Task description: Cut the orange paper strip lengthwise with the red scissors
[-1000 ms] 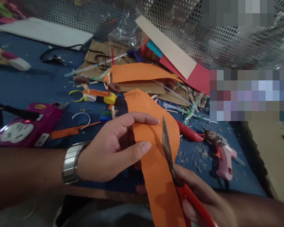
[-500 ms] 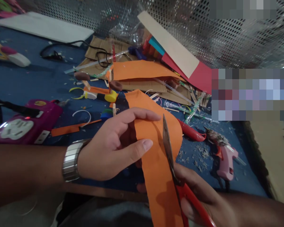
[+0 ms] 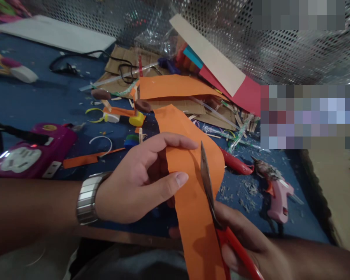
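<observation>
Left hand [image 3: 134,182] at centre, wearing a silver watch [image 3: 87,198], fingers [image 3: 177,179] pinching a long orange paper strip [image 3: 192,171] between thumb on top and index finger along the upper edge. Strip held in the air above the blue counter [image 3: 46,105], running from 12 o'clock down to 6 o'clock and curving slightly.

Right hand [image 3: 247,249] at 5 o'clock, fingers wrapped around the red handles of scissors [image 3: 212,206]. Blades parted, the upper blade lying over the strip's right side, tip pointing to 12 o'clock, just beside the left index fingertip.

On the counter at 9 o'clock, a magenta power strip [image 3: 32,155] with a small red light. Near it, a narrow orange offcut [image 3: 87,158] and a white curved ring. At 3 o'clock, a pink glue gun [image 3: 277,198] lying among pale shavings. Between it and the strip, a red tube-shaped object [image 3: 236,165]. At 12 o'clock, a loose heap of cardboard [image 3: 128,66], another orange sheet [image 3: 172,87], a tan board [image 3: 207,54] over red card, wooden sticks and clear plastic wrap. At 10 o'clock, a white flat panel [image 3: 55,35] and a black cable. Perforated metal mesh [image 3: 280,50] behind everything.

No containers clearly in view; whether anything in the heap holds contents cannot be told.
</observation>
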A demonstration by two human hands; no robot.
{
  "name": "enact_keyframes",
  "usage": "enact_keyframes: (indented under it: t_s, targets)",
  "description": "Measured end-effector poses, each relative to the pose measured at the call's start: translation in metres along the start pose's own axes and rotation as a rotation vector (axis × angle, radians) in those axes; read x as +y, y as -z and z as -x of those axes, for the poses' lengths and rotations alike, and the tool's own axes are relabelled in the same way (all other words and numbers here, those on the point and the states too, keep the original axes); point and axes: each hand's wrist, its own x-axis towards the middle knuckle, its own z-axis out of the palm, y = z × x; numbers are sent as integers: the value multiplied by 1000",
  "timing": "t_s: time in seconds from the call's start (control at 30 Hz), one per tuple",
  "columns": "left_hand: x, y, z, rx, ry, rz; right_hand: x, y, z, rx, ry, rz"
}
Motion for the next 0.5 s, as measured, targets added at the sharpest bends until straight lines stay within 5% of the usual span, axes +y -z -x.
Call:
enact_keyframes:
  t_s: [0.5]
  targets:
    - [0, 0, -2, 2, -22, 84, 1, -4, 0, 90, -9, 141]
